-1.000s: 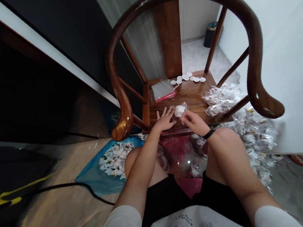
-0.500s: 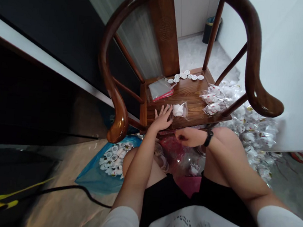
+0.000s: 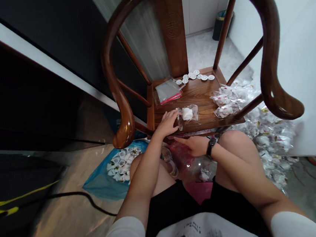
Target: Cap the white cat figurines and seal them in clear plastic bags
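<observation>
My left hand (image 3: 168,123) rests on the wooden chair seat (image 3: 202,96), fingers bent but apart, their tips on the left edge of a small clear bag (image 3: 188,114) with a white piece inside. My right hand (image 3: 193,144), with a black watch (image 3: 209,146) on its wrist, is below the seat's front edge, over a red plastic bag (image 3: 182,156). Its fingers point left and are partly hidden under the seat edge.
On the seat lie a stack of empty clear bags (image 3: 167,91), a row of small white caps (image 3: 195,76) and several filled bags (image 3: 225,102). More filled bags (image 3: 267,140) are heaped on the floor at right. A blue bag of white cups (image 3: 120,163) and a black cable (image 3: 83,197) lie at left.
My right hand left the clear bag and dropped below the seat's front edge. My left hand stayed on the seat and its fingers curled toward the bag.
</observation>
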A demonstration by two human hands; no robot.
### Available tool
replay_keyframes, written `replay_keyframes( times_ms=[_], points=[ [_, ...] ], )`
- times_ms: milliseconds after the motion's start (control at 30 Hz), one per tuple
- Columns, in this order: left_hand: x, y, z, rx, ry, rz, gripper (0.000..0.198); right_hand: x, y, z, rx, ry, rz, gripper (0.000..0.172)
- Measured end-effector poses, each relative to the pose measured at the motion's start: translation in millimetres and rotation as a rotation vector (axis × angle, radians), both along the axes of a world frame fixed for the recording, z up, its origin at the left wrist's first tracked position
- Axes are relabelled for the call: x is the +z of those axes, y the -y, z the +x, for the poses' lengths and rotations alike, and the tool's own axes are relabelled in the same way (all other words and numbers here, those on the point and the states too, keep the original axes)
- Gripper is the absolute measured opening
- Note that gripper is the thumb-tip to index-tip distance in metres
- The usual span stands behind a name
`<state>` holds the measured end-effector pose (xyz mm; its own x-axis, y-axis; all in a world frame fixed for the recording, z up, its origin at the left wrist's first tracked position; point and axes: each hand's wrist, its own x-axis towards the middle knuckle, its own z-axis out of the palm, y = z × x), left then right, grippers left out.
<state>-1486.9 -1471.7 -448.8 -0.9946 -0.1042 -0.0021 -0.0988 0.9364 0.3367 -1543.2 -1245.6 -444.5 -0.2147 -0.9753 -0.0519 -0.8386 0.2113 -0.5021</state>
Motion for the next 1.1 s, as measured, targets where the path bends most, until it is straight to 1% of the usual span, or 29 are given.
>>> replay_keyframes(
  times_ms=[67,100,167,200,300,367,433,467,500,567,633,667,733,767,867,967,1033,1100],
  points=[
    [-1.0,-3.9,-3.4,0.006,-0.066,0.006,0.046,4.7,1.1,-11.2,0.036,0.054,-0.057,0.053],
    [-1.4,-5.9,-5.3,0.012,-0.096,0.014,0.034,7.6,0.1,-17.5,0.026,0.098,-0.118,0.047],
    [-1.6,-9.3,-8.3,0.014,-0.161,0.046,0.013,13.9,-4.9,-30.2,-0.079,0.193,-0.292,0.037],
    [-1.3,-10.9,-9.3,0.006,-0.201,0.072,0.009,16.8,-8.5,-36.0,-0.162,0.233,-0.383,0.032],
    [0.5,-14.7,-10.2,-0.032,-0.369,0.219,0.013,22.3,-18.2,-51.3,-0.434,0.351,-0.624,0.022],
    [0.9,-16.2,-10.7,-0.022,-0.487,0.389,0.014,21.7,-21.2,-61.3,-0.603,0.471,-0.768,0.017],
    [-0.5,-16.6,-12.5,0.052,-0.588,0.6,0.017,17.7,-20.8,-70.7,-0.729,0.643,-0.873,0.012],
    [-1.8,-16.5,-13.8,0.102,-0.626,0.714,0.021,14.9,-19.6,-74.5,-0.767,0.737,-0.886,0.012],
    [-3.3,-16.2,-15.1,0.149,-0.655,0.822,0.026,11.8,-17.9,-77.3,-0.79,0.827,-0.863,0.015],
    [-5.9,-15.9,-17.4,0.222,-0.677,0.991,0.037,5.8,-13.4,-78.7,-0.78,0.952,-0.73,0.022],
    [-7.1,-16.5,-18.3,0.266,-0.67,1.089,0.043,1.5,-7.9,-75.1,-0.705,0.982,-0.598,0.029],
    [-7.2,-17.1,-18.1,0.281,-0.664,1.119,0.045,0.1,-4.9,-72.2,-0.66,0.969,-0.57,0.031],
    [-7.3,-19.2,-17.5,0.3,-0.652,1.171,0.047,-1.5,1.7,-66.8,-0.595,0.911,-0.581,0.035],
    [-7.5,-20.5,-17.2,0.304,-0.647,1.197,0.049,-1.9,4.9,-64.8,-0.585,0.876,-0.604,0.036],
    [-9.0,-24.8,-17.1,0.318,-0.638,1.26,0.05,-1.8,12.4,-62.8,-0.59,0.783,-0.667,0.032],
    [-9.6,-29.0,-16.7,0.318,-0.62,1.309,0.05,-0.1,14.6,-62.8,-0.578,0.71,-0.693,0.03],
    [-8.6,-31.4,-15.4,0.336,-0.63,1.313,0.049,2.1,14.0,-61.5,-0.596,0.696,-0.729,0.032],
    [-6.9,-33.0,-13.4,0.373,-0.658,1.293,0.046,5.0,13.2,-59.0,-0.622,0.743,-0.78,0.036]
  ],
)
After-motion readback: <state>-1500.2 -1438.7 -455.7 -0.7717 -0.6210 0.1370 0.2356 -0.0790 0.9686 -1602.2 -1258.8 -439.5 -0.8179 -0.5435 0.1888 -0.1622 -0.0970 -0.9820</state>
